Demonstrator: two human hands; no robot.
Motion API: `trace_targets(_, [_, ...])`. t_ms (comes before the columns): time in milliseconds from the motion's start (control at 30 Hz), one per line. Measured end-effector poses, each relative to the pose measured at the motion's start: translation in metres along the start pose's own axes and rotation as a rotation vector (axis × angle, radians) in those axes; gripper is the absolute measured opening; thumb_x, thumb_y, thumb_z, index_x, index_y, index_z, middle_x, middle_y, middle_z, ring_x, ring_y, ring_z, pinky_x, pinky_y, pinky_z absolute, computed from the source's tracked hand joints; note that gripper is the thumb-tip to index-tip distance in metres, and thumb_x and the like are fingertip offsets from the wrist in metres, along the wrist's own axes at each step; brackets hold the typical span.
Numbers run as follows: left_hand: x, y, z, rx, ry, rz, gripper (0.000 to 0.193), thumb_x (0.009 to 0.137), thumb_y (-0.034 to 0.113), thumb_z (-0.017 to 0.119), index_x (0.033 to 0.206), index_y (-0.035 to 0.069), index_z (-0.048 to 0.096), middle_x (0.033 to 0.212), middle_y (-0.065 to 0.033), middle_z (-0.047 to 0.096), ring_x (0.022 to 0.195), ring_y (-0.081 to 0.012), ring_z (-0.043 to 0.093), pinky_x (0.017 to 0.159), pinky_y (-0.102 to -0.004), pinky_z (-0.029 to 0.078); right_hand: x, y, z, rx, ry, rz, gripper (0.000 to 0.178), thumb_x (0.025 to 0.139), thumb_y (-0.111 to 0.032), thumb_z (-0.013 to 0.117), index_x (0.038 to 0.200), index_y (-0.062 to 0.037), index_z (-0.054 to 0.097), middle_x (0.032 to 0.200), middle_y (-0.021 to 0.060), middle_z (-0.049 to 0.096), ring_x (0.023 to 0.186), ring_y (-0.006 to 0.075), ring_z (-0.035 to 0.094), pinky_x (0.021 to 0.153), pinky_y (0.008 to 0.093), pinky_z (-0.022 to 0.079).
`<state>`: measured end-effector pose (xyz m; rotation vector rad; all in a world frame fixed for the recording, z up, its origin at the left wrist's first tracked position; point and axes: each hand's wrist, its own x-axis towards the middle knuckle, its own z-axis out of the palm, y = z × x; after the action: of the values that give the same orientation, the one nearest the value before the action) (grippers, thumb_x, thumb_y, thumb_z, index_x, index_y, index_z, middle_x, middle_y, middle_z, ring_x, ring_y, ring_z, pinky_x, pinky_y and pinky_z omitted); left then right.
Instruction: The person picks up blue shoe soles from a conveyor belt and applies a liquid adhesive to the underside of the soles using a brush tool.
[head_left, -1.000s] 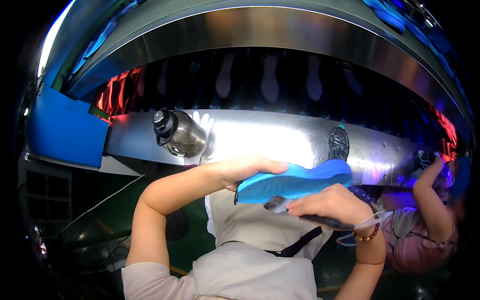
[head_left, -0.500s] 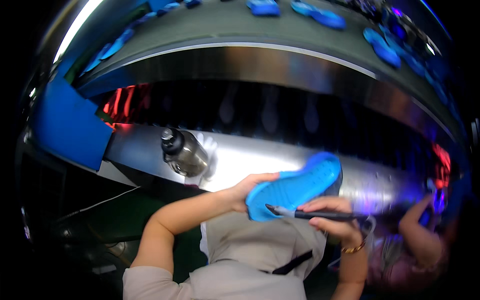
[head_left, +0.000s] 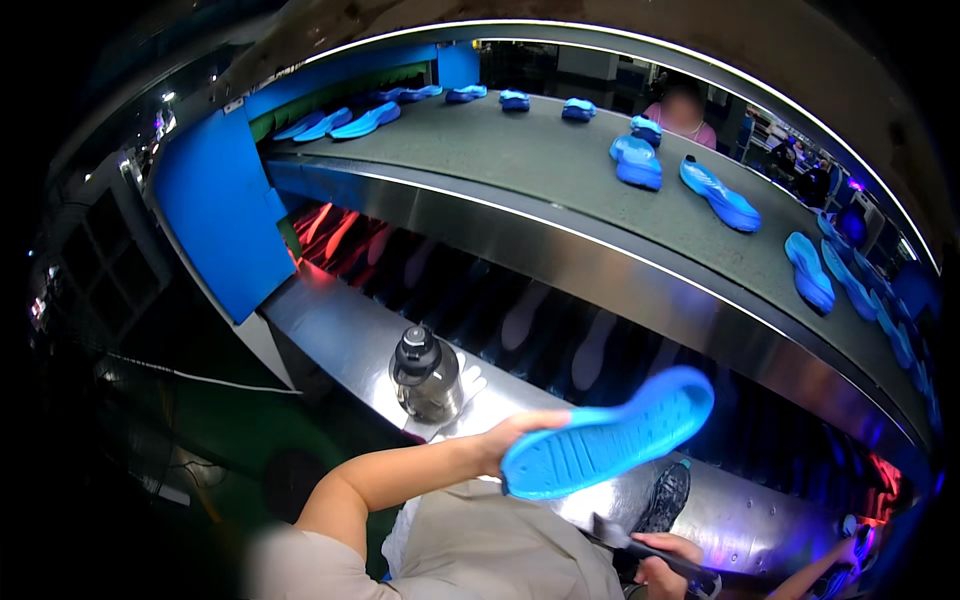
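Note:
My left hand (head_left: 515,437) grips a bright blue shoe sole (head_left: 610,440) by its near left end. The sole's ridged, dotted inner face is turned up, and its far end is raised to the right above the metal ledge. Lower down, my right hand (head_left: 668,560) is closed round a black-handled brush (head_left: 640,547); its greyish head points up and left, apart from the sole. The brush tip is too blurred to make out fully. Just beyond that hand, a dark speckled shoe-shaped piece (head_left: 665,495) lies on the ledge.
A dark-capped bottle (head_left: 425,375) stands on the metal ledge (head_left: 335,318), with a white glove beside it. Behind, a lower line carries dark sole shapes under red light. Several blue soles (head_left: 720,195) sit on the upper conveyor belt (head_left: 480,135). Another person's arm (head_left: 820,570) is at right.
My right hand has drawn the brush down and away from the sole. The sole is tilted more, its far end higher. The view has shifted, showing more of the upper belt.

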<state>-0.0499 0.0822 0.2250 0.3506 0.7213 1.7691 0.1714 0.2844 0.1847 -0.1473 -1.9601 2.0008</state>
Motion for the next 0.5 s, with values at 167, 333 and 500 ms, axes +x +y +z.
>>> trace_targets(167, [-0.01, 0.115, 0.023, 0.07, -0.198, 0.585, 0.064, 0.087, 0.045, 0.031, 0.133, 0.001, 0.025, 0.124, -0.0252, 0.042, 0.1, -0.0459, 0.051, 0.081, -0.0603, 0.042, -0.022, 0.03, -0.046, 0.421, 0.449, 0.323, 0.03, 0.088, -0.022, 0.047, 0.102, 0.0043, 0.054, 0.053, 0.0014, 0.047, 0.039, 0.0122, 0.043, 0.033, 0.0216, 0.035])
trace_targets(333, [0.014, 0.262, -0.037, -0.655, -0.02, 1.055, 0.077, 0.086, 0.057, 0.019, 0.133, -0.003, 0.021, 0.136, -0.0196, 0.028, 0.124, -0.0357, 0.032, 0.101, -0.0525, 0.026, -0.009, 0.039, -0.032, 0.368, 0.427, 0.019, 0.025, 0.082, -0.012, 0.055, 0.101, 0.0038, 0.05, 0.096, 0.0186, 0.059, 0.046, 0.0106, 0.045, 0.045, 0.02, 0.038])
trace_targets(500, [0.095, 0.253, -0.017, -0.149, 0.479, 0.964, 0.057, 0.091, 0.037, 0.026, 0.13, -0.006, 0.026, 0.131, -0.0191, 0.037, 0.114, -0.0312, 0.046, 0.093, -0.0384, 0.04, -0.008, 0.053, -0.022, 0.445, 0.566, 0.035, 0.02, 0.084, -0.01, 0.053, 0.099, 0.0032, 0.052, 0.092, 0.0163, 0.06, 0.048, 0.0116, 0.046, 0.045, 0.0212, 0.038])
